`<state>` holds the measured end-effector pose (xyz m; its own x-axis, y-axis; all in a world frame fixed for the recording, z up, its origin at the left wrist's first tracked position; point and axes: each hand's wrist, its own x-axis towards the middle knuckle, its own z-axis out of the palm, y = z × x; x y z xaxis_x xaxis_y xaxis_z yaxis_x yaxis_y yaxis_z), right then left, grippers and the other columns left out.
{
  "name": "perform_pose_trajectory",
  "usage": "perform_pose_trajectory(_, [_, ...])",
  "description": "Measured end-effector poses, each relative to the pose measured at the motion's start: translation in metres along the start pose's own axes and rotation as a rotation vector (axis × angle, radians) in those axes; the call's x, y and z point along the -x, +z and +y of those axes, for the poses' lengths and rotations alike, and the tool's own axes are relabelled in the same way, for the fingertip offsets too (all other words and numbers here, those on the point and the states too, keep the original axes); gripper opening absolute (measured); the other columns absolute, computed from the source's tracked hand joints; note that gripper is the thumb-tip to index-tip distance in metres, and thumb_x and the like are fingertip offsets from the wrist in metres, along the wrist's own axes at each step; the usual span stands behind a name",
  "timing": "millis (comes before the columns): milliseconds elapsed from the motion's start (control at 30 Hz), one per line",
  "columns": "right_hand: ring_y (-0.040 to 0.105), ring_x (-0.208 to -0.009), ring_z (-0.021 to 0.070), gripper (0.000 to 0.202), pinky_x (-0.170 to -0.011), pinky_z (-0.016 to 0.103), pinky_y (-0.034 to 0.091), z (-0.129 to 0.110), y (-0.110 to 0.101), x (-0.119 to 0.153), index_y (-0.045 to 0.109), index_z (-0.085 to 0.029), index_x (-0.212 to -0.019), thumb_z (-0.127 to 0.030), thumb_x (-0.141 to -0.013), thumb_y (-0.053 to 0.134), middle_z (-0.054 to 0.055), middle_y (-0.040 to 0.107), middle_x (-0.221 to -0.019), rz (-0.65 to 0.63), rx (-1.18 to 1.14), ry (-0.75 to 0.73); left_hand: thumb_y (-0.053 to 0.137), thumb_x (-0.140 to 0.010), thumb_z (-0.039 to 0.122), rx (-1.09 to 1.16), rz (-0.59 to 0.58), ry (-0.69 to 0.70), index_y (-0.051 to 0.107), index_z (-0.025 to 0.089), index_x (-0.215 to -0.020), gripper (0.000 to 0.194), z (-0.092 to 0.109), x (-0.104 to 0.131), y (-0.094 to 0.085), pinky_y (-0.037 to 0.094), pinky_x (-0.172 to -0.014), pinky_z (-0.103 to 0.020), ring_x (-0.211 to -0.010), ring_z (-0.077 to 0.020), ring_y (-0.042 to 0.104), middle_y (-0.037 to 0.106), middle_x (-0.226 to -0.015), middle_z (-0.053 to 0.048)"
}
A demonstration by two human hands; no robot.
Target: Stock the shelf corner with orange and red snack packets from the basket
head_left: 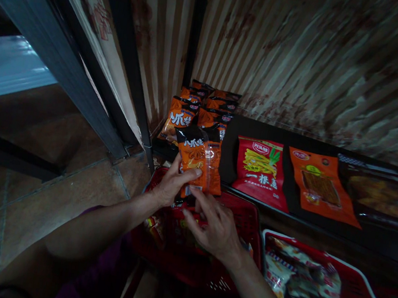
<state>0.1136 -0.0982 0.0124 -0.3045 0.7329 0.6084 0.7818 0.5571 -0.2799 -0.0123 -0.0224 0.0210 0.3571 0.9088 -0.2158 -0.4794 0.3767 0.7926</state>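
My left hand (172, 183) is closed around the left side of an orange and black snack bag (200, 161), its thumb lying across the front. The back seam of the bag faces me, and its lower edge hangs above the red shopping basket (258, 225). My right hand (218, 227) is just below the bag, thumb and fingers apart; its index fingertip is at or touching the lower edge. Behind the held bag, several matching orange bags (181, 117) stand in rows on the dark shelf (237, 124). Packets inside the basket are partly hidden by my hands.
Along the shelf to the right lie a red snack bag (260, 171), an orange bag (322, 185) and a dark brown bag (380, 192). A second red basket (362, 273) holds several white packets. Dark metal posts (122, 61) rise at the left above the tiled floor (49, 197).
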Motion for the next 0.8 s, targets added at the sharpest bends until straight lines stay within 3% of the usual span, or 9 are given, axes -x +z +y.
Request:
perform_pose_trajectory(100, [0.056,-0.052,0.0119,0.044,-0.054,0.024,0.05,0.008,-0.006,0.001,0.049,-0.022,-0.128,-0.021,-0.085,0.056,-0.001,0.063,-0.069,0.135,-0.052,0.088,0.075,-0.064,0.028,-0.012,-0.005,-0.02,0.048,0.024,-0.124,0.067,0.0,0.0,-0.001,0.05,-0.077,-0.031,-0.083,-0.0179,0.065,0.067,-0.098,-0.001])
perform_pose_trajectory(267, [0.057,-0.061,0.0136,0.034,-0.061,0.027,0.049,0.027,-0.006,0.006,0.055,-0.019,-0.119,-0.027,-0.086,0.056,-0.001,0.058,-0.071,0.357,-0.137,0.521,0.077,-0.061,0.028,-0.023,-0.024,-0.107,0.051,0.021,-0.118,0.063,-0.002,0.001,-0.005,0.052,-0.076,-0.034,-0.08,-0.018,0.064,0.068,-0.099,-0.002])
perform_pose_trajectory(500, [0.059,-0.11,0.0214,0.041,-0.091,0.038,0.049,0.045,0.004,0.007,0.057,-0.02,-0.121,-0.045,-0.089,0.05,0.01,0.063,-0.121,0.382,-0.686,0.769,0.077,-0.061,0.025,-0.068,-0.21,-0.204,0.052,0.021,-0.121,0.065,-0.006,0.002,-0.007,0.05,-0.077,-0.034,-0.086,-0.0205,0.065,0.067,-0.107,-0.006])
perform_pose_trajectory(567, [0.058,-0.114,0.0229,0.043,-0.094,0.041,0.047,0.049,0.009,0.011,0.059,-0.02,-0.12,-0.049,-0.088,0.049,0.009,0.063,-0.123,0.404,-0.78,0.845,0.077,-0.06,0.024,-0.085,-0.24,-0.227,0.053,0.021,-0.12,0.065,-0.007,0.004,-0.006,0.049,-0.079,-0.034,-0.09,-0.0214,0.064,0.068,-0.109,-0.006])
perform_pose_trajectory(667, [0.057,-0.115,0.0248,0.044,-0.094,0.043,0.047,0.054,0.014,0.018,0.062,-0.018,-0.117,-0.048,-0.085,0.056,0.009,0.066,-0.119,0.461,-0.744,0.949,0.078,-0.059,0.022,-0.108,-0.308,-0.283,0.053,0.023,-0.121,0.067,-0.009,0.006,-0.006,0.048,-0.08,-0.033,-0.09,-0.0209,0.064,0.068,-0.111,-0.005])
perform_pose_trajectory(800, [0.064,-0.101,0.0231,0.038,-0.085,0.038,0.052,0.05,0.009,0.015,0.066,-0.02,-0.107,-0.047,-0.082,0.059,0.006,0.071,-0.105,0.465,-0.759,0.947,0.077,-0.06,0.022,-0.167,-0.38,-0.334,0.052,0.022,-0.125,0.069,-0.012,0.007,-0.009,0.048,-0.076,-0.031,-0.086,-0.0204,0.065,0.068,-0.109,-0.006])
